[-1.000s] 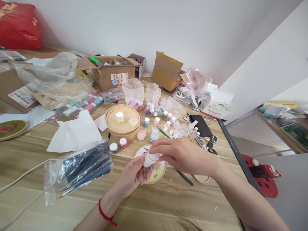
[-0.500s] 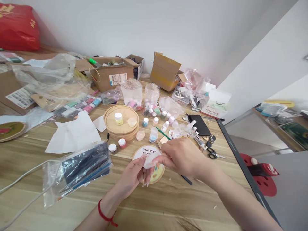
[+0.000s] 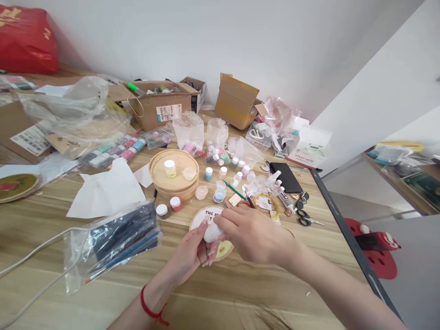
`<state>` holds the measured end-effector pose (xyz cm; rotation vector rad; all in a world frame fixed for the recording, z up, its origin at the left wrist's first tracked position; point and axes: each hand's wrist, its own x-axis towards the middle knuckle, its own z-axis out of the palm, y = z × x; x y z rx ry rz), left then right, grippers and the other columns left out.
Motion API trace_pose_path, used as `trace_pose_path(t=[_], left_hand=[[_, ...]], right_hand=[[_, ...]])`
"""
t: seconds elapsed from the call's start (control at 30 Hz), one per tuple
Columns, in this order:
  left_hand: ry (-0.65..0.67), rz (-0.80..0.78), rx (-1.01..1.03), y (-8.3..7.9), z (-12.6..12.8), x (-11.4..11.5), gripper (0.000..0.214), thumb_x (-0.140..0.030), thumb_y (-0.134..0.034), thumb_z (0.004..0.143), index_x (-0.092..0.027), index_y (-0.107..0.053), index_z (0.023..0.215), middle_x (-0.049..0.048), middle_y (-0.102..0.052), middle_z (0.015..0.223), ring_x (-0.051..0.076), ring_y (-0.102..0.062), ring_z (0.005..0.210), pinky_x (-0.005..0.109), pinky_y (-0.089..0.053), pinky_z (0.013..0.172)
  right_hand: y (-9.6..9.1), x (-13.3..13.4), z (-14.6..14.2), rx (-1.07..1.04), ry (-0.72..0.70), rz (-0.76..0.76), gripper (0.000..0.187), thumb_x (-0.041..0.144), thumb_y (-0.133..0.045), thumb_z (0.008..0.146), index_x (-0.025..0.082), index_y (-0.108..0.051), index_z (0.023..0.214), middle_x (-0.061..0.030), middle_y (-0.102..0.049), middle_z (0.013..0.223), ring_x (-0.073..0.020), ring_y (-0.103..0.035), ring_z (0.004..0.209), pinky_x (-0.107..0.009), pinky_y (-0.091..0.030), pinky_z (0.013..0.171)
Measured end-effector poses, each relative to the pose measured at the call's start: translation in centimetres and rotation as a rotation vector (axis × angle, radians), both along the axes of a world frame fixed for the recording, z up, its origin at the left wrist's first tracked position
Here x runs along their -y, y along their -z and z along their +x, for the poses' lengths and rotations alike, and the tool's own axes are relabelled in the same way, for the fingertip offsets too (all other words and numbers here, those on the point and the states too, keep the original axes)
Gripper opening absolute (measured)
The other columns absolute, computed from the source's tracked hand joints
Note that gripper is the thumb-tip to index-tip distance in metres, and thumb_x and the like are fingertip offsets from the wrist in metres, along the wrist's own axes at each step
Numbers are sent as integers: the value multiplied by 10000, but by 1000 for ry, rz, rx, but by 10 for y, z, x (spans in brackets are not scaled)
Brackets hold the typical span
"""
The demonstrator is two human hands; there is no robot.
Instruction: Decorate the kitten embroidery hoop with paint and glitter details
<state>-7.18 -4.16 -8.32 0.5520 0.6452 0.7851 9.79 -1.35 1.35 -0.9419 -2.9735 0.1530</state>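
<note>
Both my hands meet over a small round painted wooden disc (image 3: 201, 217) lying on the wooden table (image 3: 240, 284). My left hand (image 3: 190, 252), with a red string on the wrist, cups a small white jar (image 3: 211, 233) from below, fingers closed round it. My right hand (image 3: 252, 233) comes from the right and pinches the jar's top with thumb and fingers. The jar's lower part is hidden by my fingers.
Behind stand a stack of round wooden discs (image 3: 173, 181) with little paint pots, more pots (image 3: 208, 173), a glue tube (image 3: 284, 198), scissors (image 3: 307, 220), a black wallet (image 3: 287, 177). A plastic bag of brushes (image 3: 113, 240) lies left, white paper (image 3: 106, 190) and cardboard boxes (image 3: 237, 101) farther back.
My hands with the jar have drawn slightly nearer to me. My right hand shifted left and down over the jar, uncovering the gold wire coil and brush behind it.
</note>
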Motion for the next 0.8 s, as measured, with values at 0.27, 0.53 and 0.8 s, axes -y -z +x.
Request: trace_pose_path(t=[0.27, 0.53, 0.8], left_hand=[[-58, -122, 71, 0, 4, 5, 466, -545, -705, 781, -153, -480, 668, -59, -427, 519, 38, -346, 468, 164, -303, 467], [-104, 226, -281, 5, -20, -11, 540, -669, -562, 816, -136, -646, 843, 35, -616, 664, 120, -507, 538, 236, -378, 478], [-543, 494, -739, 28, -53, -20, 317, -448, -631, 848, -180, -695, 1003, 19, -642, 714, 151, -564, 670, 241, -406, 594]], right_hand=[[15, 9, -6, 37, -1, 61, 169, 136, -424, 908, 136, -583, 966, -105, -621, 854, -218, -545, 732, -330, -400, 623], [2, -20, 10, -242, 172, 6, 262, 311, -367, 1016, 156, -575, 1055, -108, -647, 970, -198, -596, 812, -299, -442, 686], [2, -139, 10, -47, 418, 146, 271, 240, -440, 990, 122, -627, 1145, -148, -678, 1124, -276, -556, 1088, -379, -428, 897]])
